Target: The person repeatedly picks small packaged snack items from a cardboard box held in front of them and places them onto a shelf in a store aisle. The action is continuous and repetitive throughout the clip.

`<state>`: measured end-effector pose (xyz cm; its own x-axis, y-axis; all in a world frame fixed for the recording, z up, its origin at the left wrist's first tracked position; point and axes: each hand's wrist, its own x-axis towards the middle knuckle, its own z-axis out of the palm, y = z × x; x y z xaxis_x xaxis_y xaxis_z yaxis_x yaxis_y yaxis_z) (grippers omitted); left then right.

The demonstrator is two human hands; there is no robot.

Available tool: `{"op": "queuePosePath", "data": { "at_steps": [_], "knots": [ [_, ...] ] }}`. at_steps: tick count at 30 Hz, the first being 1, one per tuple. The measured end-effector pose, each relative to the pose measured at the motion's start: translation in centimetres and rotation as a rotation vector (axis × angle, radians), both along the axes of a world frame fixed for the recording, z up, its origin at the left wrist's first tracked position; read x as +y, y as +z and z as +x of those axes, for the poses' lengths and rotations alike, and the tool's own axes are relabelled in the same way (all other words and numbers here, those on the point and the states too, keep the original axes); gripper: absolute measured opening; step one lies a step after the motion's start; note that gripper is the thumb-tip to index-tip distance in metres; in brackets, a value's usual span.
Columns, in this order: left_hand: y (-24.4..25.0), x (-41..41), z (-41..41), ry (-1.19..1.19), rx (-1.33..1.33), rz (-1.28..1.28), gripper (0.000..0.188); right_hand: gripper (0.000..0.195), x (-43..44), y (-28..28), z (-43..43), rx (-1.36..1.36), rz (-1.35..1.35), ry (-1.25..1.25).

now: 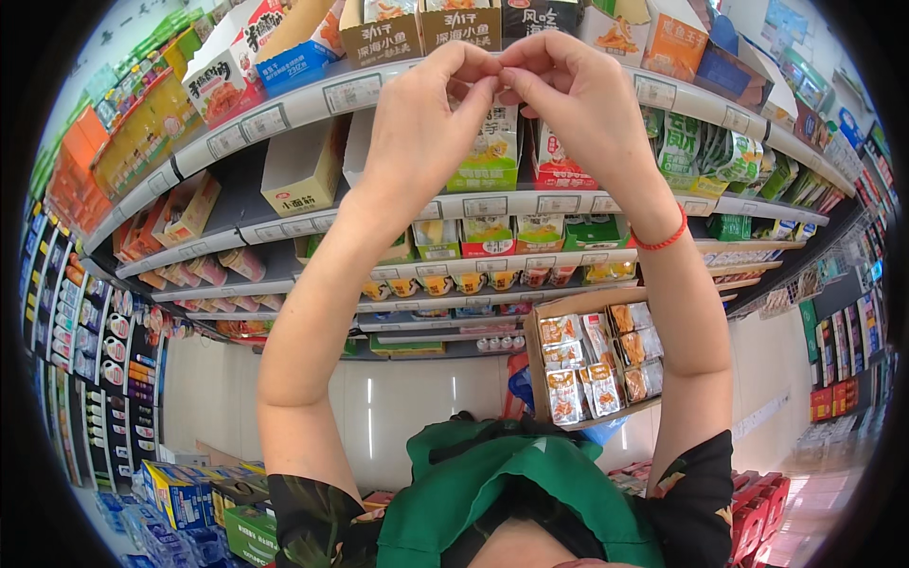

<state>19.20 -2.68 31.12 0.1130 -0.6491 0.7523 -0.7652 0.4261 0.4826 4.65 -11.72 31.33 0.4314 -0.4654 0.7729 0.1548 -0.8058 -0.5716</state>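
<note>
Both arms reach up in front of a curved-looking store shelf. My left hand [433,117] and my right hand [568,96] meet at the fingertips, before the price-tag rail [355,90] of an upper shelf. Thumbs and forefingers are pinched together; whether something small lies between them cannot be told. Behind the hands stand brown display boxes [460,30] of snack packets, with a green and white snack box [490,153] below. A red cord bracelet [662,238] is around my right wrist. Below my right forearm sits an open cardboard carton [537,355] with silver and orange snack pouches [603,387].
A pale cardboard display box [302,167] stands on the shelf at left. Blue and yellow cartons [177,497] and wrapped bottles [156,532] stand at lower left, red packs [763,508] at lower right. Further stocked shelves [106,355] rise on the left. Tiled floor [419,397] shows below.
</note>
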Motion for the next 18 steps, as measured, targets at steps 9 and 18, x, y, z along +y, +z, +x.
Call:
{"op": "queuePosePath", "data": {
  "at_steps": [9,18],
  "knots": [
    [3.5,-2.3,3.3,0.065,-0.127,-0.114,0.019,0.018,-1.6,3.6,2.7,-0.018,-0.287,-0.161],
    [5.9,-5.4,6.0,0.156,-0.198,-0.108,0.022,0.014,-2.4,6.7,4.8,0.026,-0.220,-0.245]
  ]
}}
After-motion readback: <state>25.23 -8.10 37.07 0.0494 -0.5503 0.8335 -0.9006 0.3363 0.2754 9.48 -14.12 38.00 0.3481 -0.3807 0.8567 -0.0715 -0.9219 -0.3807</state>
